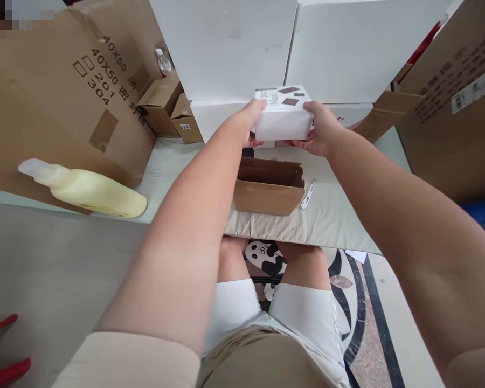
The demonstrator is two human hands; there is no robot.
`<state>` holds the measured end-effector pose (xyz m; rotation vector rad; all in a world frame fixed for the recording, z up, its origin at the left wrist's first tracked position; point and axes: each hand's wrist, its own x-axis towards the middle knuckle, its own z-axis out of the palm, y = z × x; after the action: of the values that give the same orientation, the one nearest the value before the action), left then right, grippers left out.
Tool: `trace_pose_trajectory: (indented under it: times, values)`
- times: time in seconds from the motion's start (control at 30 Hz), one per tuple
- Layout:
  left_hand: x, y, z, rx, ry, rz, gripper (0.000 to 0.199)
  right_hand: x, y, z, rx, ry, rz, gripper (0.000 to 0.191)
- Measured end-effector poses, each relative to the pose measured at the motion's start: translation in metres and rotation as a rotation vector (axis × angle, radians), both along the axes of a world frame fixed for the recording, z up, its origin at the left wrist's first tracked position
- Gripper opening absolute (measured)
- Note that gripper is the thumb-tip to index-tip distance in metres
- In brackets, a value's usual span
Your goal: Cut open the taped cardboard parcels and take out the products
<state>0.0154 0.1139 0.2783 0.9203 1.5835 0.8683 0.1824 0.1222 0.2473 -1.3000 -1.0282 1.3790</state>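
Observation:
A small white printed box [283,123] is held up between my two hands, in front of the large white boxes. My left hand [253,121] grips its left end, thumb on top and fingers underneath. On the right end my right hand [320,128] is closed the same way. Below and nearer to me stands an open brown cardboard box [267,196], its inside dark, so I cannot see what it holds. A white utility knife [308,195] lies on the table covering just right of that box.
Large white boxes [230,48] wall off the back. Big cartons stand at left [60,108] and right [452,108]. A pale yellow pump bottle [99,193] is near the table's front left edge. Small brown boxes [161,105] and a clear bottle [163,62] sit behind.

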Motion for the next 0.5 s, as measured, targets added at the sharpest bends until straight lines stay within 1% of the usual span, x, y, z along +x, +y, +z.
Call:
trace_pose_trajectory:
  times: [0.03,0.07,0.1,0.17,0.2,0.23,0.27,0.3,0.33,0.37,0.4,0.47,0.5]
  values:
    - [0.001,0.012,0.002,-0.029,0.027,0.029,0.043,-0.007,0.016,0.0,-0.068,0.012,-0.024,0.03]
    - [0.002,0.019,0.002,-0.03,0.047,0.044,0.041,-0.012,0.025,-0.002,-0.112,0.031,-0.046,0.026]
    - [0.001,0.02,0.001,-0.013,0.064,0.036,0.041,-0.014,0.027,-0.005,-0.127,0.055,-0.061,0.025]
    - [-0.006,0.008,-0.006,0.064,0.118,-0.024,0.044,-0.007,0.018,-0.014,-0.098,0.116,-0.09,0.025]
    - [-0.015,-0.004,-0.013,0.124,0.165,-0.055,0.045,0.002,0.008,-0.02,-0.067,0.15,-0.108,0.026]
    - [-0.026,-0.019,-0.023,0.201,0.227,-0.076,0.046,0.016,-0.004,-0.028,-0.028,0.184,-0.129,0.026]
    - [-0.041,-0.037,-0.037,0.304,0.298,-0.057,0.044,0.033,-0.018,-0.038,0.011,0.214,-0.159,0.027]
    - [-0.059,-0.056,-0.055,0.398,0.372,-0.023,0.043,0.054,-0.032,-0.05,0.043,0.236,-0.206,0.026]
    - [-0.077,-0.077,-0.076,0.467,0.457,0.023,0.042,0.077,-0.045,-0.064,0.056,0.245,-0.259,0.025]
    - [-0.096,-0.097,-0.099,0.494,0.553,0.063,0.041,0.101,-0.058,-0.078,0.031,0.229,-0.348,0.025]
    - [-0.114,-0.115,-0.124,0.467,0.66,0.098,0.04,0.125,-0.069,-0.093,-0.036,0.184,-0.465,0.024]
    - [-0.141,-0.144,-0.172,0.411,0.735,0.154,0.038,0.17,-0.084,-0.119,-0.184,0.018,-0.667,0.023]
    - [-0.149,-0.154,-0.194,0.41,0.765,0.153,0.035,0.19,-0.088,-0.13,-0.234,-0.058,-0.734,0.024]
